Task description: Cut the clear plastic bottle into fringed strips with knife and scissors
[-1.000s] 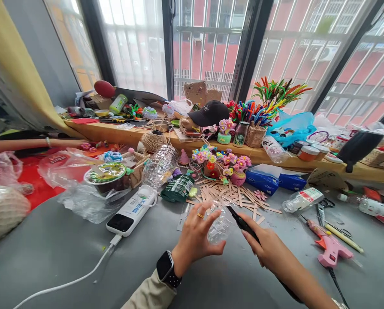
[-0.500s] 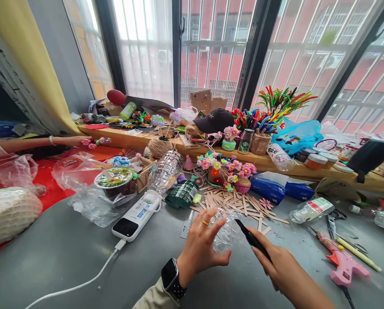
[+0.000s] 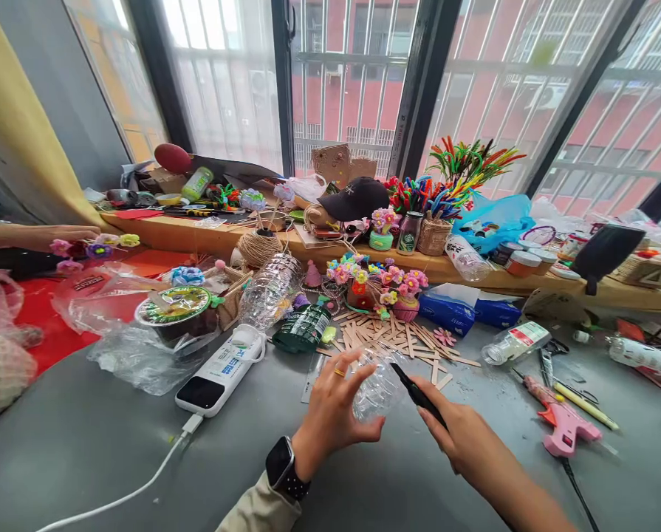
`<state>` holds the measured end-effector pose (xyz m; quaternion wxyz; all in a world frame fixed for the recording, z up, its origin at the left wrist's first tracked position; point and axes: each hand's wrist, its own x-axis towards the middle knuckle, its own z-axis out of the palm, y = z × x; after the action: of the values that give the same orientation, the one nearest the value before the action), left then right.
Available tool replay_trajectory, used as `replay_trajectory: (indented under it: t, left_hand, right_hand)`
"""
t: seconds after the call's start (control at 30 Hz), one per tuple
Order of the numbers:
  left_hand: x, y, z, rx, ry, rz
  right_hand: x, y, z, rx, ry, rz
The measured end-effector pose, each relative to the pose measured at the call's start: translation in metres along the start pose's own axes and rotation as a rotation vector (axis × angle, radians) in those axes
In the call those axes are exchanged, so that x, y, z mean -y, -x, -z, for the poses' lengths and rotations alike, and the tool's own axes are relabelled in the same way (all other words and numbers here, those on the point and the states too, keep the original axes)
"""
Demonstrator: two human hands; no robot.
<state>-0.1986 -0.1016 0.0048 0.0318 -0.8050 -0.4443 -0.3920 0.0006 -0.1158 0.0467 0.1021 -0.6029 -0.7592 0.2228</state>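
My left hand, with a ring and a watch on it, curves its fingers and thumb around a ribbed piece of clear plastic bottle over the grey table. In my right hand is a black utility knife, gripped by its handle. The knife's tip points up and left, close against the right side of the plastic; whether it touches, I cannot tell. Part of the plastic lies hidden behind my left fingers. Just behind it, wooden craft sticks are spread in a pile.
To the right lie a pink glue gun, scissors and an empty bottle. A white power bank with a cable sits at left. Another person's hand holds crafted flowers. Pipe cleaners stand on the sill.
The camera has turned a little to the right, so everything sits further left. The other person's flowers have swung further into view. My hands keep nearly the same hold on bottle and knife.
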Motion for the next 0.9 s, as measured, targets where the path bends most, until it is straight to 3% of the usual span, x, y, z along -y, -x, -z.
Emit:
replay_trajectory:
  t: [0.53, 0.7, 0.9]
  left_hand:
    - [0.0020, -0.0017, 0.0009, 0.005, 0.020, 0.053]
    - [0.0020, -0.0023, 0.0010, -0.006, 0.021, 0.027]
    - [0.0017, -0.0031, 0.0022, 0.012, 0.038, 0.076]
  right_hand:
    - [-0.0015, 0.0010, -0.0015, -0.058, 0.031, 0.034]
    - [-0.0026, 0.0014, 0.0012, 0.008, 0.021, 0.019]
    - [0.0043, -0.0002, 0.0034, -0.055, 0.023, 0.008]
